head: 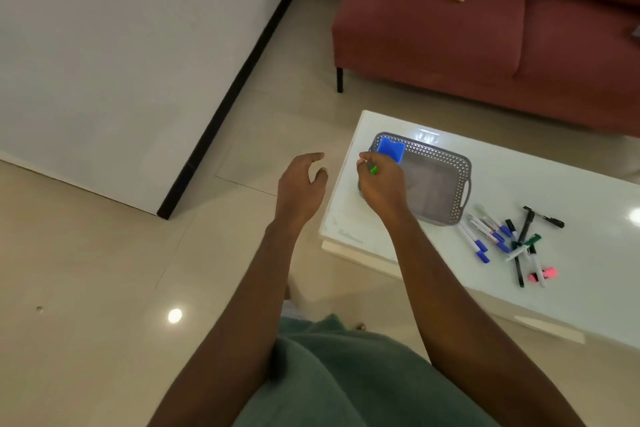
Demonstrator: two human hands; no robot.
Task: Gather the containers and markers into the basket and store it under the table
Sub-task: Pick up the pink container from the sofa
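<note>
Now our white table (571,288) holds the grey basket (450,163) at its left end, long axis along the tabletop. Our right hand (381,180) hovers over the basket's left end, pinching a small green thing (373,169); our left hand (301,184) hangs loosely open above the floor (138,253). Scattered markers (502,236) lie beside the basket; a blue container (390,148) sits inside, far-left corner.

We see only a sliver of the green thing (373,169) the right hand (382,185) pinches; its fingers (369,159) hide the rest. That hand covers the near-left corner of the basket (437,150). The bench (588,288) and the sofa (433,28) run off the right edge. The print on the markers (491,233) is too small for us to read.
</note>
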